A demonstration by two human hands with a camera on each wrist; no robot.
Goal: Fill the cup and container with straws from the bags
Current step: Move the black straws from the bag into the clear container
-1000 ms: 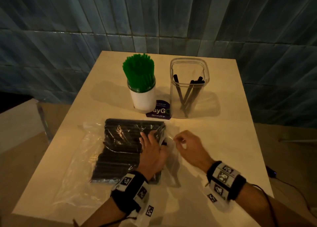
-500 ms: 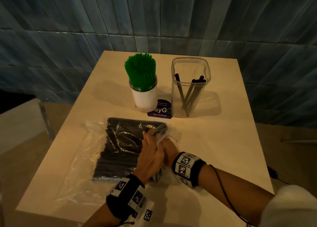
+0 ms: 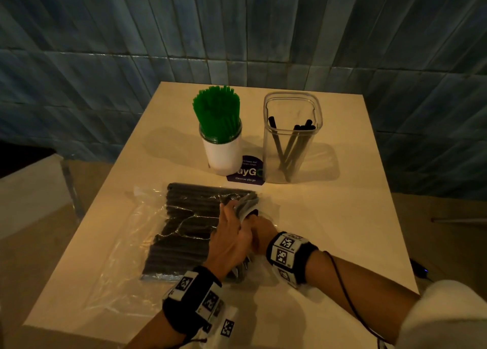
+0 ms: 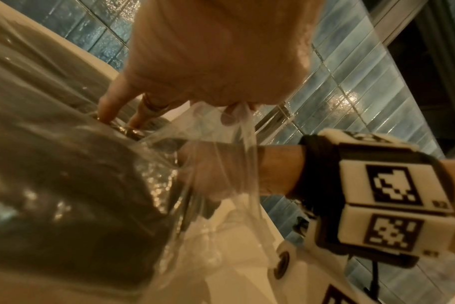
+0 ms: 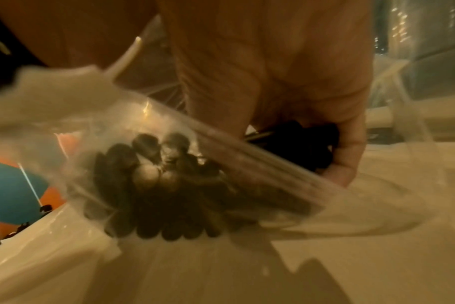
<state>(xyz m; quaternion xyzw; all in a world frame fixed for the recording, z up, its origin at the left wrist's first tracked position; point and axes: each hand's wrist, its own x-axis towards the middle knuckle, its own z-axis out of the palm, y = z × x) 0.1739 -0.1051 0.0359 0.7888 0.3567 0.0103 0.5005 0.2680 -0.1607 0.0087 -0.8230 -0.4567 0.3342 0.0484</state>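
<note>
My left hand (image 3: 232,243) pinches up the open edge of the clear bag (image 3: 110,256) lying on the counter (image 3: 329,238). My right hand (image 5: 286,86), reaching inside just beside the left, curls around a few black straws (image 5: 299,144). Beyond both hands stand the cup (image 3: 224,153) packed with green straws (image 3: 217,111) and the container (image 3: 291,138) with a few black ones.

The room is dim and yellowish. My wrist pictures are blurry. Light glints on the plastic bag (image 4: 65,195). Edges look bent.
</note>
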